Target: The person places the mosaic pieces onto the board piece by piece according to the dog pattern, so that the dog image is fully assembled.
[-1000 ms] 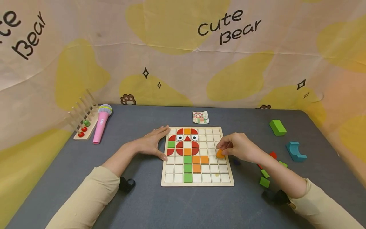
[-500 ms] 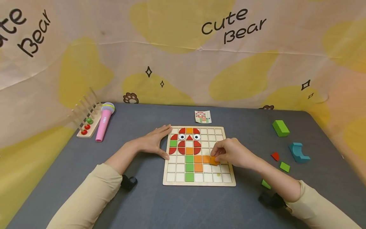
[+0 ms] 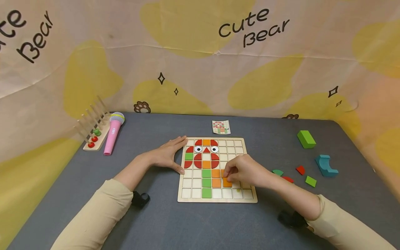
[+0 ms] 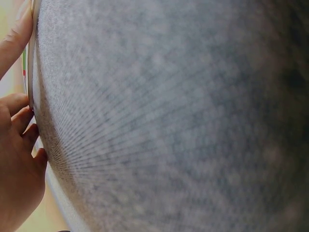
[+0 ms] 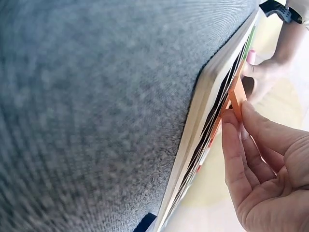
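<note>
A wooden grid board (image 3: 197,200) lies on the table, with red, green and orange tiles and two eye tiles set in its left and middle cells. My left hand (image 3: 165,155) rests along the board's left edge, thumb and fingers spread. Between thumb and fingertips, my right hand (image 3: 245,170) pinches an orange square tile (image 3: 227,182). That tile is at a cell right of another orange tile (image 3: 216,182). Seen from the right wrist, the held orange tile (image 5: 237,99) tilts up at the board's surface.
Behind the board lies a small pattern card (image 3: 221,127). A pink microphone (image 3: 111,137) and a pegged wooden stand (image 3: 101,133) are at the left. Loose green (image 3: 310,181) and red (image 3: 300,170) tiles, a green block (image 3: 306,139) and a blue arch block (image 3: 326,166) lie at the right.
My right hand has carried the orange tile leftward across the board and a little nearer to me, from its right edge to beside the lower orange tile. My left hand stays at the edge.
</note>
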Action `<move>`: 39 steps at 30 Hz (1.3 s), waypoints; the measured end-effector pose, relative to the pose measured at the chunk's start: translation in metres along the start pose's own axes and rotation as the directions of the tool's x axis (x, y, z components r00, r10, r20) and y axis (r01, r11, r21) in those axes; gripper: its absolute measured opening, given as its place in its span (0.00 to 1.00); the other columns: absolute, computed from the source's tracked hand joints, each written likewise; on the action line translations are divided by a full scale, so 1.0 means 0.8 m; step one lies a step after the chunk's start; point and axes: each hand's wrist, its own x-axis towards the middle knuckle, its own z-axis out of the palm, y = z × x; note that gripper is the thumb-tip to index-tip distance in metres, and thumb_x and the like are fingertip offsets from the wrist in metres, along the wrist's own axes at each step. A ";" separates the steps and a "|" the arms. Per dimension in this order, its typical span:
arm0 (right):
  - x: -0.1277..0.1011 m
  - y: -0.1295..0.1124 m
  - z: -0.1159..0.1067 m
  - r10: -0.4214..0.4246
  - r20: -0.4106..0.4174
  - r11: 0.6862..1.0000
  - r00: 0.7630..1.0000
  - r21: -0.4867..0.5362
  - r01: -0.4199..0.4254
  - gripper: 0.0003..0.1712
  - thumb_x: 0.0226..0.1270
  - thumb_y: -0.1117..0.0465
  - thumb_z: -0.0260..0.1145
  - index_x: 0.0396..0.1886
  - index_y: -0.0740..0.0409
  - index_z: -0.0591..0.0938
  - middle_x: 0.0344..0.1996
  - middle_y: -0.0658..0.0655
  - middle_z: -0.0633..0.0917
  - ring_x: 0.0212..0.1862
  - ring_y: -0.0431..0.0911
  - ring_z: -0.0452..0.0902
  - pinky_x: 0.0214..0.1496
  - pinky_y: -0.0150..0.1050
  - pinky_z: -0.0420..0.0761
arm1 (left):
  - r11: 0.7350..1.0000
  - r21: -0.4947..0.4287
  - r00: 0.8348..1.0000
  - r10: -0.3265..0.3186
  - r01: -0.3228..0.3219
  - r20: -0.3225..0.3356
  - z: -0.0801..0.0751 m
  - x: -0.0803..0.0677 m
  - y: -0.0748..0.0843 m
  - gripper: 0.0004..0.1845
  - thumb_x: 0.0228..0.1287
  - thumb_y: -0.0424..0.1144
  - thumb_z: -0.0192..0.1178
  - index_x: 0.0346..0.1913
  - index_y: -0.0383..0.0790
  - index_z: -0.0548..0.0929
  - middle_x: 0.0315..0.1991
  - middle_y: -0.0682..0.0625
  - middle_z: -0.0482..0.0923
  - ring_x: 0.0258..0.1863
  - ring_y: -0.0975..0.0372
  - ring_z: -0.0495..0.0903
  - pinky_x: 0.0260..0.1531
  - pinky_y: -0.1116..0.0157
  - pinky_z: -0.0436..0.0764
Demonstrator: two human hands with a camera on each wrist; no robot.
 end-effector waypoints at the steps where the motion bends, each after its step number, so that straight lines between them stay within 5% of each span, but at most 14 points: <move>1: 0.000 0.000 0.001 -0.002 0.002 1.000 1.000 -0.004 0.002 0.05 0.55 0.67 0.75 0.28 0.52 0.88 0.25 0.44 0.87 0.29 0.31 0.78 0.36 0.26 0.80 | 1.000 -0.001 1.000 -0.001 0.001 0.001 0.000 0.000 0.000 0.66 0.44 0.59 0.76 0.80 0.39 0.47 0.82 0.44 0.40 0.82 0.47 0.40 0.80 0.43 0.45; 28: 0.003 -0.001 0.009 -0.015 -0.017 0.998 1.000 -0.061 0.014 0.07 0.53 0.68 0.76 0.26 0.51 0.88 0.23 0.43 0.87 0.27 0.30 0.75 0.33 0.24 0.78 | 1.000 -0.007 1.000 -0.009 0.009 -0.003 0.001 -0.001 -0.002 0.66 0.44 0.60 0.76 0.80 0.40 0.47 0.82 0.45 0.39 0.82 0.47 0.40 0.80 0.44 0.45; 39: -0.015 0.021 -0.050 0.106 -0.192 0.989 0.976 -0.081 -0.123 0.05 0.56 0.67 0.74 0.32 0.54 0.88 0.26 0.48 0.87 0.29 0.36 0.77 0.32 0.28 0.78 | 1.000 -0.005 1.000 -0.005 0.005 -0.002 0.000 0.000 -0.001 0.66 0.44 0.60 0.76 0.80 0.40 0.47 0.82 0.44 0.39 0.82 0.48 0.40 0.80 0.44 0.44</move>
